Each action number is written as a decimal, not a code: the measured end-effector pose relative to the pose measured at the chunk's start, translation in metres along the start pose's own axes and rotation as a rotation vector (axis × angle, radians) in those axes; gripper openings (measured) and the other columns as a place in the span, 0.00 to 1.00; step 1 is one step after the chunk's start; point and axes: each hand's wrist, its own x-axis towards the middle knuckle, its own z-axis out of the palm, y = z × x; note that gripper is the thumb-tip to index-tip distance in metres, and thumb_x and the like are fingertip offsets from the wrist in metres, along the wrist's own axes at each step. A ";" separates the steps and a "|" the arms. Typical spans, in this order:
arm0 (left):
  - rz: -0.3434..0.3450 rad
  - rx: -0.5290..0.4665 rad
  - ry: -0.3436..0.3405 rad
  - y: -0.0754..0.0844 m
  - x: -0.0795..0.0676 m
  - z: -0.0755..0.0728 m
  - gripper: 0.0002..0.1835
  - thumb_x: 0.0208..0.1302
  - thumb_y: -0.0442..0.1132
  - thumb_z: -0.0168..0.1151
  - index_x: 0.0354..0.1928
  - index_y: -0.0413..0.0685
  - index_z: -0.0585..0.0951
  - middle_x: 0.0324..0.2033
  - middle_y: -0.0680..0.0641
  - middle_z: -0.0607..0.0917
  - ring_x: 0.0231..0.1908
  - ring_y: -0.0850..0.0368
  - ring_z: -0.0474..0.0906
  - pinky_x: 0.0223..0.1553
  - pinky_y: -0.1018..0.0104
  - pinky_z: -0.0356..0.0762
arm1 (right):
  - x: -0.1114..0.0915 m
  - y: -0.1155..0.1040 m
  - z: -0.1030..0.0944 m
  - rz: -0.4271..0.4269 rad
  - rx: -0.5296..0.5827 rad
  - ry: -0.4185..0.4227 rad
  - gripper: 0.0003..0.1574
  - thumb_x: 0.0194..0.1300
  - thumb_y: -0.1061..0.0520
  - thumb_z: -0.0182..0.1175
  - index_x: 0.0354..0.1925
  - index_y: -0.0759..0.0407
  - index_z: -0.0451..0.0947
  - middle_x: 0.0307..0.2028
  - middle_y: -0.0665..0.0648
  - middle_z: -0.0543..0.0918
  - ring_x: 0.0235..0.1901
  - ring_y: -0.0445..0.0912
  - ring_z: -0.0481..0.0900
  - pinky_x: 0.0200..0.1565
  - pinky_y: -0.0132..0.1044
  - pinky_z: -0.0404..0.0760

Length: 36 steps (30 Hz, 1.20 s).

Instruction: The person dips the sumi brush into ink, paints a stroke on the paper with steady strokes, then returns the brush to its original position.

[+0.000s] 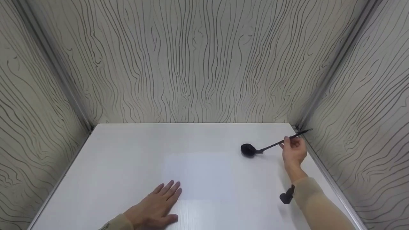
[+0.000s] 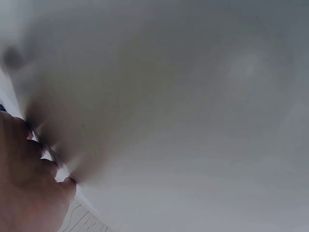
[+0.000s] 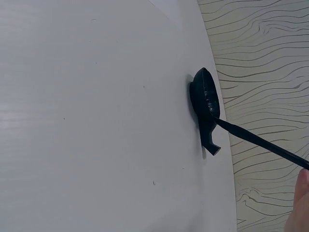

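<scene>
My right hand [image 1: 294, 151] pinches a thin black ladle handle [image 1: 274, 145] above the right side of the white table [image 1: 121, 153]. A small loop shows at the handle's outer end. At its inner end lies a black ladle bowl [image 1: 248, 150]. In the right wrist view the bowl [image 3: 205, 96] has a short bent stub, and the handle's tapered tip [image 3: 236, 130] overlaps the bowl's base, apart from the stub's end. Flat on the table at the front left rests my left hand [image 1: 156, 204], fingers straight, fingertips at a white sheet's [image 1: 201, 175] left edge.
Wood-grain patterned walls [image 1: 198, 64] enclose the table at the back and both sides. Metal corner posts [image 1: 329, 76] stand at the back corners. A dark wrist-worn device [image 1: 286, 195] hangs at the right cuff.
</scene>
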 end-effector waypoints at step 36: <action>-0.026 -0.015 -0.024 -0.002 -0.001 0.000 0.48 0.77 0.71 0.41 0.85 0.44 0.52 0.85 0.42 0.51 0.83 0.38 0.46 0.78 0.34 0.50 | 0.013 -0.021 0.014 0.026 0.164 0.114 0.07 0.75 0.63 0.64 0.43 0.57 0.73 0.41 0.55 0.81 0.41 0.44 0.85 0.47 0.34 0.88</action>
